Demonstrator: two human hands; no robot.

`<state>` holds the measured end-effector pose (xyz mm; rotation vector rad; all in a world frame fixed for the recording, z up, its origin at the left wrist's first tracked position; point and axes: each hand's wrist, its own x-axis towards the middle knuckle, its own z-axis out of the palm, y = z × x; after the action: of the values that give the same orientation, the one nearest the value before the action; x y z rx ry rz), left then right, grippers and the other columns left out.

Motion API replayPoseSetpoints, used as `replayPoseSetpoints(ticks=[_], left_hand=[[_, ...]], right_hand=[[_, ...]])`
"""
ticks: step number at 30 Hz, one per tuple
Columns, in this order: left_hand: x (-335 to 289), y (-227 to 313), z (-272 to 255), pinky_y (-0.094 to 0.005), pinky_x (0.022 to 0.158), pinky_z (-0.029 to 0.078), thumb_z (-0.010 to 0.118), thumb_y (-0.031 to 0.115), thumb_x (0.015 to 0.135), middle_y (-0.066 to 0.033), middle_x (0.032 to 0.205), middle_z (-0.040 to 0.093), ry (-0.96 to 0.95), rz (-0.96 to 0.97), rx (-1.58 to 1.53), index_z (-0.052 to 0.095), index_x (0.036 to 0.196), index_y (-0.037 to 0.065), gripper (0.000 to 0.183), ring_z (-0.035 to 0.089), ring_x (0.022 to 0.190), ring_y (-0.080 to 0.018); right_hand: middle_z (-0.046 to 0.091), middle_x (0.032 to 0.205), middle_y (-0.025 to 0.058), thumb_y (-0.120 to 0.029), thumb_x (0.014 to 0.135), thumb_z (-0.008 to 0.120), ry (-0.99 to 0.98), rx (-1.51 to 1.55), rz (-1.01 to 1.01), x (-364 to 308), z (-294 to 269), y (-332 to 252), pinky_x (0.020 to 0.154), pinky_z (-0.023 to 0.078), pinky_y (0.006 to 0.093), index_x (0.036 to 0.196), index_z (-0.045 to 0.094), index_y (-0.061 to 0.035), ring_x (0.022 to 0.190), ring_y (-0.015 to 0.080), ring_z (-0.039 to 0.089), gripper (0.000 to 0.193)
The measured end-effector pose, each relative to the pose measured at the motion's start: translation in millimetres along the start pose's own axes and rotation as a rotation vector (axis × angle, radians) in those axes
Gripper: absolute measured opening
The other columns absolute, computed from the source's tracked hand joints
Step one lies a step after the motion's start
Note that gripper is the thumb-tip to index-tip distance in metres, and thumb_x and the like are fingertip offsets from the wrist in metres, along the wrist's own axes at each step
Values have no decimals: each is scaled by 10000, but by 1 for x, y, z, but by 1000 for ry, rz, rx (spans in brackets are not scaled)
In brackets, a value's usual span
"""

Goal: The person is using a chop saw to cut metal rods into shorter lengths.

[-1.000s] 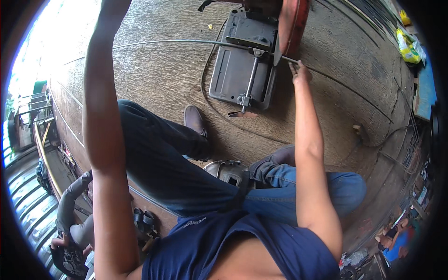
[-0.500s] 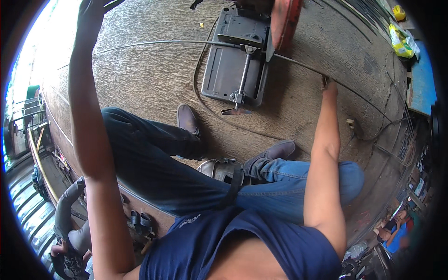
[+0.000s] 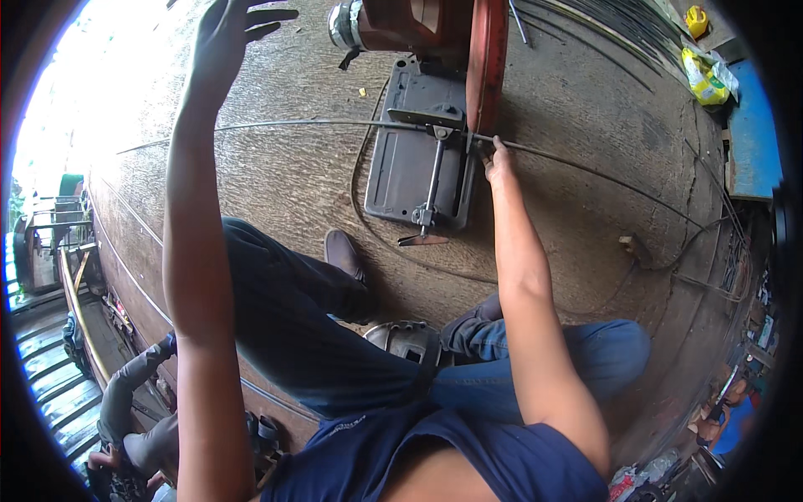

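Note:
A cut-off saw with a red guard (image 3: 488, 71) stands on a grey metal base (image 3: 406, 176). A long thin metal rod (image 3: 585, 167) runs across the base through the clamp (image 3: 442, 132) and out on both sides. My right hand (image 3: 495, 161) is closed on the rod just right of the guard, thumb on top. My left hand (image 3: 224, 38) is raised at the upper left, fingers stretched apart and nothing in them. It is left of the saw's motor (image 3: 347, 25) and does not touch it.
A cable (image 3: 360, 201) curls around the base toward my shoes. A metal piece with a cord (image 3: 633, 247) lies on the floor at right. Several long rods (image 3: 602, 42) lie at the upper right, near a yellow bag (image 3: 705, 77) and a blue board (image 3: 755, 134). Another person crouches (image 3: 138, 410) at lower left.
My right hand has moved left along the rod, close to the saw's guard. My left hand has shifted right and its spread fingers now show. The view has tilted, showing more of the saw.

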<state>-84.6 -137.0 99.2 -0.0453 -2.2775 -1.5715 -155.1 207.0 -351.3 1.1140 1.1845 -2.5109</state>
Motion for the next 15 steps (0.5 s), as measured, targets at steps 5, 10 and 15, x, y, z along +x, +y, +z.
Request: replayPoseSetpoints(ticks=[5,10,15], left_hand=[[5,-2,4,-346,829,507,421,480,1003,-122,1067,663,-19,33,-28,494,1320,56,534,686,896,-231],[1,-2,-3,-338,820,510,417,471,1006,-120,1059,664,-1,17,-7,495,1316,43,534,687,892,-230],[-5,-3,-11,-326,802,516,421,471,1006,-120,1039,668,33,-2,43,504,1303,31,537,689,874,-223]], right_hand=[[607,900,144,-109,915,626,60,60,-22,6,-3,-7,704,628,437,1016,557,16,777,271,641,176],[580,967,172,-70,905,623,127,65,-88,10,-15,-28,671,644,443,1067,539,46,766,307,649,216],[592,985,175,-61,907,619,178,72,-120,12,-34,-51,688,645,443,1055,541,47,818,300,660,199]])
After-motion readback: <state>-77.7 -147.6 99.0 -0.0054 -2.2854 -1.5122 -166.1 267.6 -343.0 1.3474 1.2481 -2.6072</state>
